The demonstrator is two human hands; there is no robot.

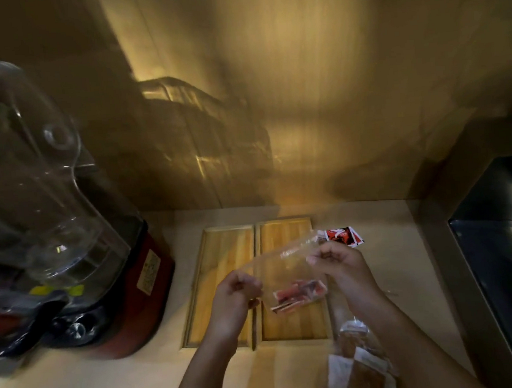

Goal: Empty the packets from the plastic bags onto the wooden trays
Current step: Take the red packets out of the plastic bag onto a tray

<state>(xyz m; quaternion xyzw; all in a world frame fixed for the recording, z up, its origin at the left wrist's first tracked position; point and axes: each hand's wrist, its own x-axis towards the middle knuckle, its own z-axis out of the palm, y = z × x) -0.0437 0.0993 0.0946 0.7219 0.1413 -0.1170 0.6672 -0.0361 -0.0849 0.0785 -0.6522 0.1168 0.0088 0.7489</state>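
Observation:
I hold a clear plastic bag (281,269) above the right wooden tray (294,323). My left hand (237,291) pinches the bag's left upper edge and my right hand (336,262) pinches its right upper edge. Several red packets (297,294) lie bunched at the bag's bottom. The left wooden tray (220,259) sits beside the right one, touching it. A red, black and white packet (343,236) lies on the counter just past the right tray's far right corner. A second clear bag with brown and white packets (359,367) rests on the counter near my right forearm.
A red-based blender with a clear jug (50,230) stands at the left of the beige counter (110,383). A wooden wall (302,97) rises behind the trays. A dark metal surface (507,252) lies at the right.

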